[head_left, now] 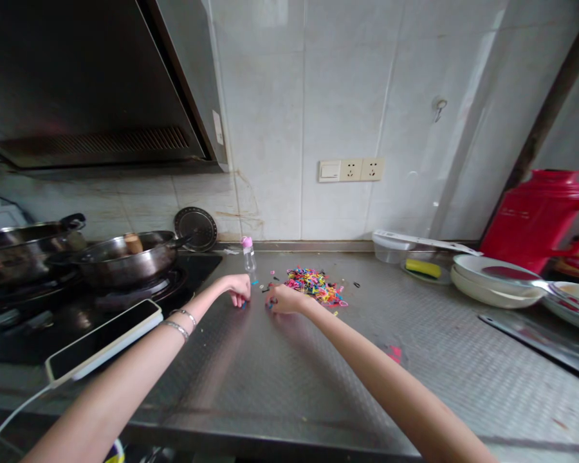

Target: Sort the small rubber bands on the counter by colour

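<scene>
Both my arms reach out over a steel counter (280, 360). My left hand (238, 289) rests on the counter with its fingers curled under, pinching something small I cannot make out. My right hand (280, 299) is close beside it, fingers also curled down on the counter around something tiny. Just right of that hand lies a pile of small colourful rubber bands (313, 284), with a few loose ones scattered around. A small clear bottle with a pink cap (248, 253) stands upright just behind my left hand. Two bangles sit on my left wrist.
A phone (103, 339) on a cable lies at the left by a gas stove with a pan (125, 257) and a pot (19, 247). Stacked white plates (492, 283), a sponge dish (422, 268), a red thermos jug (540, 215) stand at the right. Wall sockets (351, 170) above.
</scene>
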### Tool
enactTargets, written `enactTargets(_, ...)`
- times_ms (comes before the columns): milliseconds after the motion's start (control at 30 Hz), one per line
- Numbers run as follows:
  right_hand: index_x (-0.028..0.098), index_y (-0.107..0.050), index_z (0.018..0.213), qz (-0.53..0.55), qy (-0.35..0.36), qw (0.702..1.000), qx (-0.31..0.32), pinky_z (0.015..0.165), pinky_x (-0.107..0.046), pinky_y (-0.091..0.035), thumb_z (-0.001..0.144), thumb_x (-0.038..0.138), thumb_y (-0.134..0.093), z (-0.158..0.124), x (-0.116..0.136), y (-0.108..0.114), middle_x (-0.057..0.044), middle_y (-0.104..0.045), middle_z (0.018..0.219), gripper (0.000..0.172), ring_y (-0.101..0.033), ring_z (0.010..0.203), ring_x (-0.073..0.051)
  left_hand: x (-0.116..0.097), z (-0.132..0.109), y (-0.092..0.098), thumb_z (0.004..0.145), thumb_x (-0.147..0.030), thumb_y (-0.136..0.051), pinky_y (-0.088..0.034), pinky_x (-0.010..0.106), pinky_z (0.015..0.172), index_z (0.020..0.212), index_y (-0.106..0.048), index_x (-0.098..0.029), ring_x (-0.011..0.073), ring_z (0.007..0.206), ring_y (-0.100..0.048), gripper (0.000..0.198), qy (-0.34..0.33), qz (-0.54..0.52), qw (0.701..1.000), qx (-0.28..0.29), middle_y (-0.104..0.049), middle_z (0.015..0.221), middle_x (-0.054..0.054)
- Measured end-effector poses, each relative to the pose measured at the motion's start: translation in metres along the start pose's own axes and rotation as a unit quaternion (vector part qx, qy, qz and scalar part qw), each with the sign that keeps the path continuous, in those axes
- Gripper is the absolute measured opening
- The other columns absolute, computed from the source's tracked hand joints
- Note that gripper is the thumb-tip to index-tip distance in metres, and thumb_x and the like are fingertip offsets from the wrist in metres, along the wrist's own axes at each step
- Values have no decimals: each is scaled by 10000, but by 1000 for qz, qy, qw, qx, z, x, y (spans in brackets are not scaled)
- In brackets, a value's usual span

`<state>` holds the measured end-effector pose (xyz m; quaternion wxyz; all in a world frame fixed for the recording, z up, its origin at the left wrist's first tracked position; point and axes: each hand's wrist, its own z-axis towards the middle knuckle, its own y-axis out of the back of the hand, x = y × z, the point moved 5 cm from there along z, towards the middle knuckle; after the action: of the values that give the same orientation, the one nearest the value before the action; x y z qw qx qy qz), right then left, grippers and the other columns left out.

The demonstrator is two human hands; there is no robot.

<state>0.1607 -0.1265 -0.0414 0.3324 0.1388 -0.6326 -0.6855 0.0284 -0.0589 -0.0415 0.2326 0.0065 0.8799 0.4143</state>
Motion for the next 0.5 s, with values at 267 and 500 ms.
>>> enactTargets(267, 170, -672, 917, 15, -20, 999, -32, 704, -181, -413, 666, 32, -417, 7, -5, -5, -50, -669, 894, 384, -598, 800, -137, 1, 7, -3, 539, -60, -583, -532, 285, 583, 515, -578, -93, 171, 521, -611, 41, 15, 5, 999, 33, -602, 491, 71)
enactTargets(500, 163, -668, 929, 17, -125, 984, -126, 769, -203, -409, 635, 42, -472, -36, -55, 51, -61, -660, 941, 374, -580, 856, -149, -2, 6, -4, 528, -69, -611, -536, 292, 599, 471, -569, -95, 198, 560, -623, 76, 30, 13, 998, 57, -597, 482, 89)
